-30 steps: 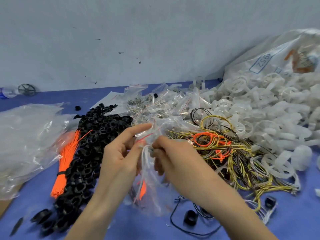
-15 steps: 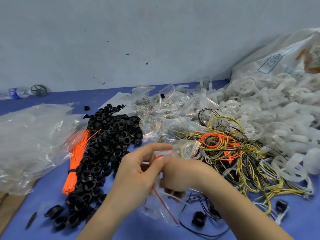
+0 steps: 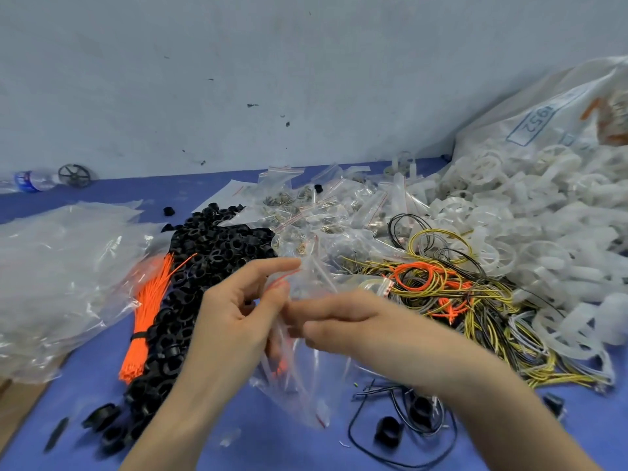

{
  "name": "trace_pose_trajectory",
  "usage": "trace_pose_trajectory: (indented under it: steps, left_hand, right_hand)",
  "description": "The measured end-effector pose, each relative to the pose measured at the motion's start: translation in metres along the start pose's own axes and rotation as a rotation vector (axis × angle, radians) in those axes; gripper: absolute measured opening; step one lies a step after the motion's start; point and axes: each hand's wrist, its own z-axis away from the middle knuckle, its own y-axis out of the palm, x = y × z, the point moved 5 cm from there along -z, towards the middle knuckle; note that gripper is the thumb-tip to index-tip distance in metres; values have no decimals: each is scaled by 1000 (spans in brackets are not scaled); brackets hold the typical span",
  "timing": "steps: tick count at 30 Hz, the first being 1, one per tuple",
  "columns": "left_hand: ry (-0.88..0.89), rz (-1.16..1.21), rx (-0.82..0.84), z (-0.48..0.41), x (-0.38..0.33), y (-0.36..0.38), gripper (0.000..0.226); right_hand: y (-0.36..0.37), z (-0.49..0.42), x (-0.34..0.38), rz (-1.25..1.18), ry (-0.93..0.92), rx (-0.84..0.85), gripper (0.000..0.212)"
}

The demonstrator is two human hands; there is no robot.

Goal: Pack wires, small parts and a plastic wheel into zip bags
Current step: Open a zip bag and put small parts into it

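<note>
My left hand point(image 3: 234, 317) pinches the red-striped mouth of a clear zip bag point(image 3: 299, 379) that hangs over the blue table. An orange piece shows faintly inside the bag. My right hand point(image 3: 343, 321) is at the bag's mouth with its fingers curled on the plastic; motion blur hides its exact grip. A tangle of yellow, orange and black wires point(image 3: 452, 294) lies just right of my hands. White plastic wheels point(image 3: 530, 239) are heaped at the right.
Black rings point(image 3: 204, 266) form a long heap at the left, beside a tied bundle of orange ties point(image 3: 146, 321). Filled small zip bags point(image 3: 323, 209) lie behind. A big crumpled clear bag point(image 3: 57, 280) is far left, a white sack point(image 3: 543, 124) far right. Loose black rings point(image 3: 387, 433) lie near the front.
Both hands have risen again with the zip bag, and the bag now hangs lower and more spread out under them. The camera view has shifted slightly.
</note>
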Motion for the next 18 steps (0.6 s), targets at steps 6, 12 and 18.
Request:
trace_pose_trajectory:
  steps: [6,12,18]
  left_hand:
    - [37,-35,-235,-6,6,-30,41]
    - [50,-85,-287,-7,7,-42,34]
    - [55,-77,-355,-9,9,-49,53]
  right_hand:
    - [-89,-1,-32,627,56,-486,43]
    - [-82,-24,-117,1298,269,-414,30]
    - [-96,-26,-78,989,-28,-553,12]
